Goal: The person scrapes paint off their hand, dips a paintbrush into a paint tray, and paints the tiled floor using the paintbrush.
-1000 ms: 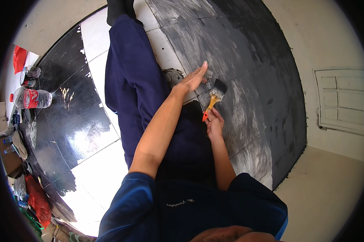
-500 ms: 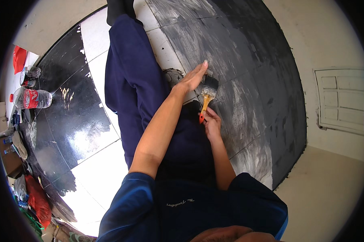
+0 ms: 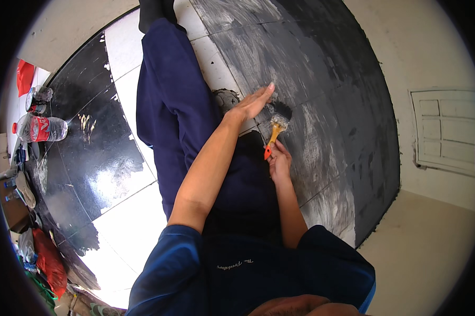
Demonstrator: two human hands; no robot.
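Observation:
My right hand (image 3: pixel 280 162) grips a flat paintbrush (image 3: pixel 277 126) by its yellow handle with a red-orange end. The dark bristles point away from me, over the grey-smeared tile floor (image 3: pixel 322 79); whether they touch it I cannot tell. Pale, grainy residue clings to the brush around the base of the bristles. Just left of the bristles, my left hand (image 3: pixel 253 102) is stretched out with straight fingers and holds nothing. A crumbly grey patch (image 3: pixel 227 99) lies beside my leg, close to the left wrist.
My outstretched leg (image 3: pixel 169 89) in navy trousers lies across white tiles (image 3: pixel 124 45). To the left is a glossy black-coated area (image 3: pixel 85 152), with a clear bottle (image 3: pixel 40 128) on its edge. Red bags (image 3: pixel 49 258) and clutter lie at lower left. A pale wall (image 3: pixel 432 221) bounds the right.
The paintbrush has shifted slightly right, its head tilting further to the right. My left hand has edged a little rightward, its fingers still outstretched.

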